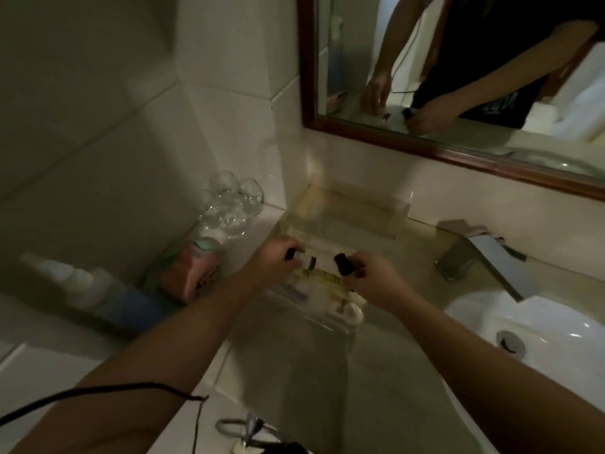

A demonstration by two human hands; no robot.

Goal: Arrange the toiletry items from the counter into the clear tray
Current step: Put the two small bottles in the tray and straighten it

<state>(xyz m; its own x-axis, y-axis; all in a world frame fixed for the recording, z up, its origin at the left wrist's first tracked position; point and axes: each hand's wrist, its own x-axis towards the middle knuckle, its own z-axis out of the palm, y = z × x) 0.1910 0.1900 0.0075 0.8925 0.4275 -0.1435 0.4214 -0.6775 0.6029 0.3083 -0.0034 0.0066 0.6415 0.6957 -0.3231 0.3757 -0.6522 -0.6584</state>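
The clear tray (386, 213) sits on the counter against the back wall, its far half bare. Several small toiletry bottles (324, 283) lie in its near half, one with a white cap (353, 314). My left hand (273, 262) reaches over the tray's near left part and grips a small bottle with a dark cap (307, 262). My right hand (373, 278) is over the tray's near right part, closed on a small dark-capped bottle (342, 263). The picture is dim and blurred.
Upturned glasses (232, 204) stand in the left corner. A pink package (193, 273) and a blue-and-white bottle (98, 291) lie left of the tray. The faucet (474, 253) and white sink (537, 332) are to the right. A mirror (458, 77) hangs above.
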